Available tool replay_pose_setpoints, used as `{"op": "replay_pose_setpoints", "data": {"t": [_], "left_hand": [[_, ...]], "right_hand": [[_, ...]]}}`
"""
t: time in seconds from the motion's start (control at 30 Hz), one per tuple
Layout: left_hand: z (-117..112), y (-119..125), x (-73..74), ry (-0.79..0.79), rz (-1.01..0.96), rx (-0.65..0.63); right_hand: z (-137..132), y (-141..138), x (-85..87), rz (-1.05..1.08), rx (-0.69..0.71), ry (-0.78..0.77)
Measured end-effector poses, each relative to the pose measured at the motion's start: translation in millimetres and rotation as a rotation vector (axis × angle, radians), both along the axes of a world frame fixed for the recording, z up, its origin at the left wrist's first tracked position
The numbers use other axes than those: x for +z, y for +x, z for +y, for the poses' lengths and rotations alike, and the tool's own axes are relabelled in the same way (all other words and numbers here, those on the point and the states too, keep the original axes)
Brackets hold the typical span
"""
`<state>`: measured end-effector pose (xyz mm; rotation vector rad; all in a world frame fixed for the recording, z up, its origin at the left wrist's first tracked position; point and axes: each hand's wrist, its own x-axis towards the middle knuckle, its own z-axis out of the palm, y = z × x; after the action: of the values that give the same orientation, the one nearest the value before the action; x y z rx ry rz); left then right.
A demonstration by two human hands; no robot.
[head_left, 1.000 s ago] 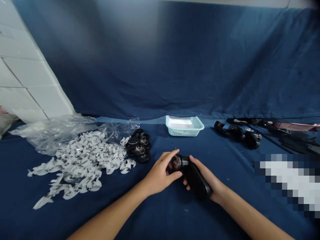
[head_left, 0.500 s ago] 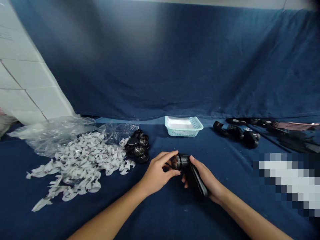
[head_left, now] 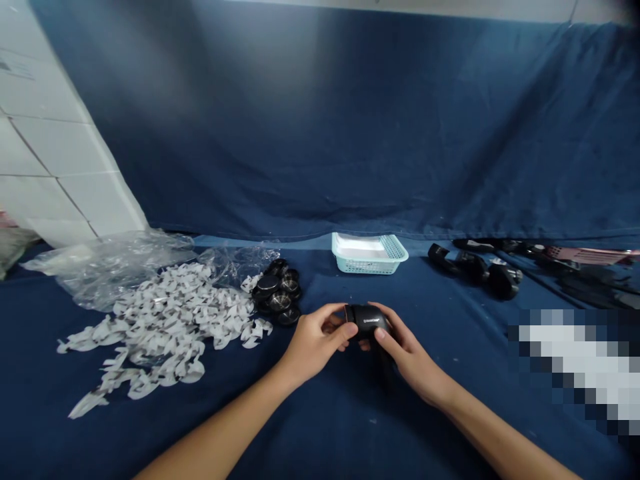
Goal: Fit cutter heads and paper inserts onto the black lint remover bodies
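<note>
Between my two hands is a black device with a round head and a long handle, which looks like a fabric shaver (head_left: 369, 320). Small light lettering shows on the top of its head. My left hand (head_left: 320, 337) is closed round the cap end of the head, thumb in front. My right hand (head_left: 400, 343) grips the neck, its thumb on the near side; the handle hangs below, dark and partly hidden. To the left of my left hand lies a heap of round black caps (head_left: 280, 300), some with a mesh-like pattern.
A pile of small white pieces (head_left: 170, 320) spreads on the left before clear plastic bags (head_left: 120, 263). A light blue basket (head_left: 370, 267) stands at the back. More black devices (head_left: 480, 270) and a pink tray (head_left: 590, 255) lie back right. A blue cloth (head_left: 320, 133) hangs behind.
The device has been turned in my hands: its lettered side now faces up and the handle points down. My right thumb has shifted to the near side of its head.
</note>
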<state>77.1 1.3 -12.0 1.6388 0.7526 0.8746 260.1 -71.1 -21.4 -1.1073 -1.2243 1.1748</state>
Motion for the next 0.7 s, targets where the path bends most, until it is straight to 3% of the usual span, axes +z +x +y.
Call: {"op": "replay_pose_setpoints", "data": {"t": [0.23, 0.53, 0.7], "left_hand": [[-0.8, 2.4, 6.4, -0.241, -0.094, -0.047], [7.3, -4.0, 9.5, -0.523, 0.009, -0.155], [7.7, -3.3, 8.7, -0.462, -0.066, -0.21]], "right_hand": [[-2.3, 6.1, -2.7, -0.149, 0.023, 0.145], [-4.3, 9.4, -6.9, -0.531, 0.02, 0.403], [-4.3, 7.1, -9.6, -0.457, -0.064, 0.336]]}}
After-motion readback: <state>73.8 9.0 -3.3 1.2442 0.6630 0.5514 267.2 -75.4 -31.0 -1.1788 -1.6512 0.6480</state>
